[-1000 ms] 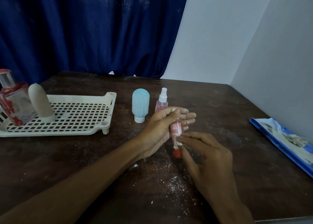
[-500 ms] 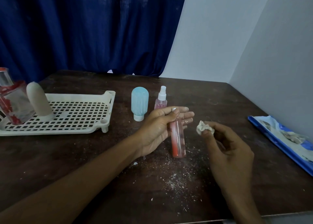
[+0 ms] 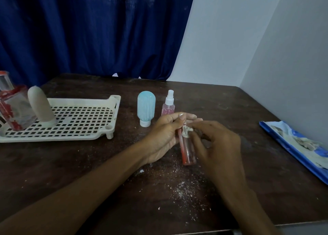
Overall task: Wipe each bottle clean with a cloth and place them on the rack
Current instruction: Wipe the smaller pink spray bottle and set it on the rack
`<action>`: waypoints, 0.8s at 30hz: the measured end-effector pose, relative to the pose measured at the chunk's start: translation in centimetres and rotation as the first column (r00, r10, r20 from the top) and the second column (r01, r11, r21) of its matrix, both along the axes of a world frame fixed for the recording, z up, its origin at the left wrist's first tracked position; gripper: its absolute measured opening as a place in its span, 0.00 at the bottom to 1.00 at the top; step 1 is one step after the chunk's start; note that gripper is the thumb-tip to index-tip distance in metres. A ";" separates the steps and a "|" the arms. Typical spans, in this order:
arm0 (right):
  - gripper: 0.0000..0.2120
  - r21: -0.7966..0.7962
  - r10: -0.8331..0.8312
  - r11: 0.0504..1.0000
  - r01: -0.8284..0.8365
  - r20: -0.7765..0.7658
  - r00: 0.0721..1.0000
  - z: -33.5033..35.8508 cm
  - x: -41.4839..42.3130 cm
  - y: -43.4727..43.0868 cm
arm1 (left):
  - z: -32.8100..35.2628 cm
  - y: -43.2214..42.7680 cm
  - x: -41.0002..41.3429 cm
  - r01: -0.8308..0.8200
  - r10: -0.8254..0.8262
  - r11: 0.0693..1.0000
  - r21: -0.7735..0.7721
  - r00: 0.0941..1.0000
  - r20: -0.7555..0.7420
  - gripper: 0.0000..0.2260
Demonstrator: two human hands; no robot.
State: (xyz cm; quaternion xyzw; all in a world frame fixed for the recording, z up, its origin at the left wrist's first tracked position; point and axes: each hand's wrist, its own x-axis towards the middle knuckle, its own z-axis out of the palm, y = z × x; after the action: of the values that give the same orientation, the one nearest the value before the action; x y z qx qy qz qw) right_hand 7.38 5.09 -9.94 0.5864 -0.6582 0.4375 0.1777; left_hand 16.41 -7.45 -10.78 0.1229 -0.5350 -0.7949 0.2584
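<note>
Table (image 3: 71, 163): dark, crumb-littered work surface.
Rack (image 3: 79, 121): left, two bottles already standing there.
Left hand (image 3: 165, 137): clamped round slim red bottle (image 3: 188, 151), steadying it.
Right hand (image 3: 218, 146): fingers pinching cloth wad (image 3: 186, 131) against bottle, wiping.

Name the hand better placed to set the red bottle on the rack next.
Left. The left hand already grips the red bottle and lies nearer the rack; the right hand pinches the cloth.
</note>
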 end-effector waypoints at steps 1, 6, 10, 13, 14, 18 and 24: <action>0.11 0.002 -0.003 1.000 0.003 -0.023 1.000 0.1 -0.2 -0.3 | 0.0 0.0 0.0 -0.014 0.014 1.000 0.001 1.000 0.004 0.15; 0.13 0.053 -0.008 0.999 0.013 -0.096 0.995 -0.9 -0.4 0.3 | -0.2 -0.1 0.0 -0.030 0.031 0.999 0.028 0.999 -0.010 0.15; 0.10 0.062 0.007 0.998 -0.005 -0.045 0.999 -2.6 0.2 2.7 | -0.4 0.0 -0.2 -0.034 0.036 0.996 0.080 0.999 -0.028 0.14; 0.12 0.079 0.032 0.996 -0.033 0.015 0.999 -3.1 0.3 4.4 | -0.4 0.0 -0.2 -0.012 0.015 0.998 0.061 0.999 -0.034 0.14; 0.13 0.090 0.037 0.995 -0.041 0.037 0.999 -3.1 0.4 4.6 | -0.3 0.0 -0.2 -0.005 0.007 0.999 0.053 0.999 -0.038 0.14; 0.14 0.086 0.007 0.996 -0.016 0.116 0.993 -2.2 0.4 3.6 | -0.2 0.1 0.0 0.027 -0.027 1.000 0.006 0.998 -0.058 0.14; 0.10 0.019 0.032 0.999 -0.035 0.177 0.984 -0.2 -0.4 0.3 | -0.1 0.1 0.1 0.063 -0.066 0.997 -0.040 0.993 -0.102 0.14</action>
State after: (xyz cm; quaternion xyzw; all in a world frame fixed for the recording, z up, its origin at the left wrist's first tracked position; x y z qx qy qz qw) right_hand 6.99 5.43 -10.14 0.5580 -0.6661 0.4837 0.1047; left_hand 16.53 -7.34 -10.91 0.0596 -0.5392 -0.7982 0.2621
